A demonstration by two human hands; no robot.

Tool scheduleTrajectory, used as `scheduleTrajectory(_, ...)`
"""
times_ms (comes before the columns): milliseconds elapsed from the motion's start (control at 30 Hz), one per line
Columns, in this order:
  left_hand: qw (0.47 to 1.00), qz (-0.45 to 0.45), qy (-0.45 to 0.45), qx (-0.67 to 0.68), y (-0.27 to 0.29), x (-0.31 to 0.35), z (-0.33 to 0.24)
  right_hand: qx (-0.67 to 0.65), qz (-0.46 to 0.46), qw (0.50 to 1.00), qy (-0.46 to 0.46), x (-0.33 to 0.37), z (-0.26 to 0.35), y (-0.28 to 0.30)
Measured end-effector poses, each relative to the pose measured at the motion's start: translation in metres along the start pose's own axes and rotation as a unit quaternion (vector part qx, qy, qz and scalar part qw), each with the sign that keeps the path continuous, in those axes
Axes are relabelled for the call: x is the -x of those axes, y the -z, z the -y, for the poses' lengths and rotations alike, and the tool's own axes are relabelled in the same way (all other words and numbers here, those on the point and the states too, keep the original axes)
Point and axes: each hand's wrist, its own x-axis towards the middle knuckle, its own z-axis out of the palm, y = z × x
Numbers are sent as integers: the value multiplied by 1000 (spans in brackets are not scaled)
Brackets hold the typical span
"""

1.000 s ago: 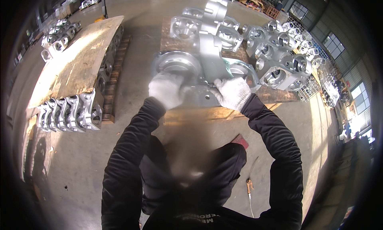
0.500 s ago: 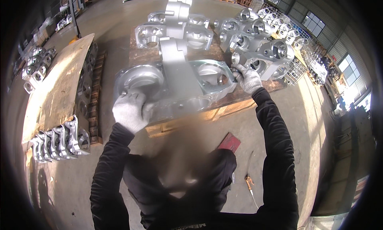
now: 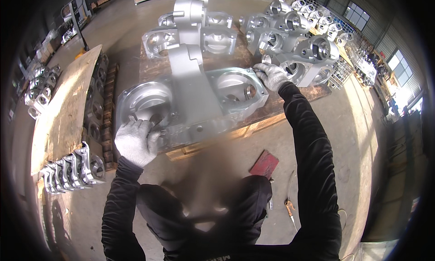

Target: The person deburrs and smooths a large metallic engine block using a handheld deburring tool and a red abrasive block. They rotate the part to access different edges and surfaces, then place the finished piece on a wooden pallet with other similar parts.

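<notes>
Fingers of the left hand, left of centre in the frame, bent over the near-left corner of a large silver casting; hand about half closed, thumb set apart. Right hand, right of centre, likewise part closed, fingertips curled at the right-hand corner of the same casting. Firm grip or light touch: impossible to make out from this angle, with the near edge hazy besides. Between the hands, casting at mid-frame, lying on a wooden platform, one wide round opening on either side of a raised neck.

Judging by this pose, mid-handling: casting set down on the wood, hands not yet off it, no visible sign of a finished piece. Further out, at upper centre, similar castings on the same wood, untouched; at upper right, another cluster of castings, also free of the hands. Probably more of the same batch, with nothing on them to tell done from left over. On the floor at lower right, red plate and orange-handled tool, both out of use. At far left, plywood sheet over more silver parts.
</notes>
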Motion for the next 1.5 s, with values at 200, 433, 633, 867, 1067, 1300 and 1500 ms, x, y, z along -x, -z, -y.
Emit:
scheduleTrajectory(200, 1000, 6, 11, -15, -3, 1, -2, 81, -28, 995, 50, 5, -3, 0)
scheduleTrajectory(433, 997, 3, -22, -69, -9, 9, 4, 99, -74, 987, 103, 42, 3, 9)
scheduleTrajectory(633, 998, 2, -18, -57, -9, 12, 2, 71, -58, 994, 66, 100, 9, 15)
scheduleTrajectory(867, 998, -15, -8, -56, -9, 10, 5, 230, -94, 969, 14, 164, 31, 12)
scheduleTrajectory(1067, 999, -30, -6, -36, -11, 11, 5, 52, -184, 980, -59, 168, 68, -12)
scheduleTrajectory(1300, 998, -61, -15, -29, -10, 9, 5, 106, -196, 961, -163, 152, 97, -31)
scheduleTrajectory(1500, 996, -77, -27, -39, -15, 10, 8, 145, -180, 955, -186, 148, 104, -31)
